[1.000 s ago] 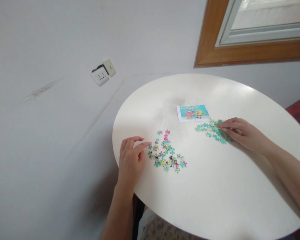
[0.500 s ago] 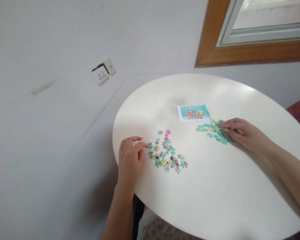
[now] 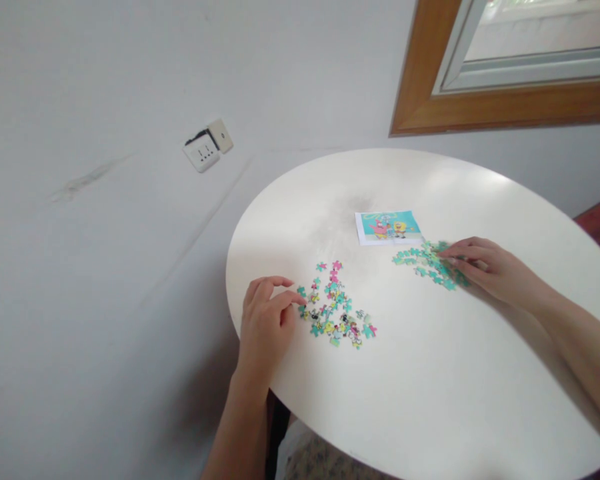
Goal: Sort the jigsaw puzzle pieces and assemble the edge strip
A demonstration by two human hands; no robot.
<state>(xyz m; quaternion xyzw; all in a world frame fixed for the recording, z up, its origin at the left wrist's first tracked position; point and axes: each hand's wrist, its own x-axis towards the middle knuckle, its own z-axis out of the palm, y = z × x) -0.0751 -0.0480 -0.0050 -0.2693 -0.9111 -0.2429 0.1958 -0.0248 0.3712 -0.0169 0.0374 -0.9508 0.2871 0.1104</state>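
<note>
Small jigsaw puzzle pieces lie in two groups on the white round table. The left group of puzzle pieces (image 3: 337,300) mixes pink, yellow, teal and black. At its left edge is my left hand (image 3: 267,317), fingers apart, the index fingertip at the outermost pieces and nothing visible held. The right group of puzzle pieces (image 3: 433,267) is mostly teal and green. My right hand (image 3: 490,270) rests over its right side, thumb and index finger slightly apart at the pieces; some pieces are hidden under it. Behind this group lies a picture card (image 3: 387,227) with cartoon figures.
The table (image 3: 430,393) has a curved edge close to my body and a grey smudge behind the left group. A wall with a socket (image 3: 201,152) stands to the left. A wood-framed window (image 3: 480,110) is at the back right.
My left hand has moved slightly right and down, its index finger now at the left group's edge pieces. My right hand stays in place.
</note>
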